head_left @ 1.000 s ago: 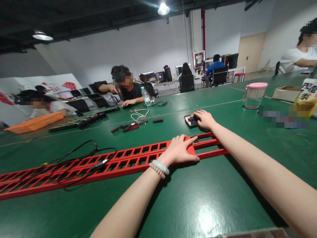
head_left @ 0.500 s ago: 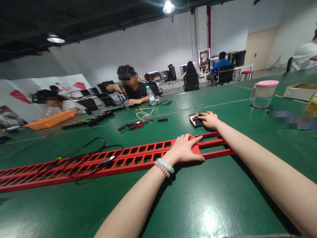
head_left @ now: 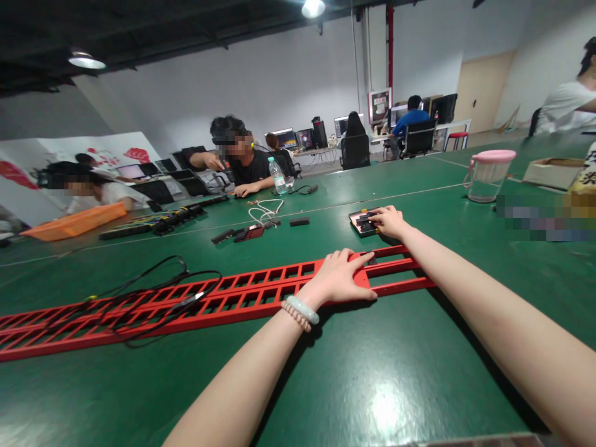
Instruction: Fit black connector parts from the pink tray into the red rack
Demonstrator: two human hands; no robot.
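My left hand (head_left: 338, 276) lies with fingers spread on a long red frame (head_left: 261, 285) that has rows of slots, near the frame's right part. A pale green bangle (head_left: 302, 309) and a beaded bracelet (head_left: 295, 316) circle that wrist. Beyond the frame, my right hand (head_left: 392, 223) reaches over a small shallow box (head_left: 358, 225) with dark pieces inside. Its fingers stretch into the box, partly apart, and their tips are hard to make out among the pieces. Black cables (head_left: 162, 304) lie looped across the frame's left half.
Dark bars (head_left: 298, 221) and a white cable (head_left: 265, 214) lie beyond the frame. An orange tray (head_left: 79, 221) sits far left. To the right stand a pink-lidded cup (head_left: 488, 177) and a cardboard box (head_left: 552, 174). Across the green table, a person works beside a bottle (head_left: 277, 177).
The whole view has shifted slightly, so things appear a little further left. My left hand stays on the red frame, and my right hand is still at the small box.
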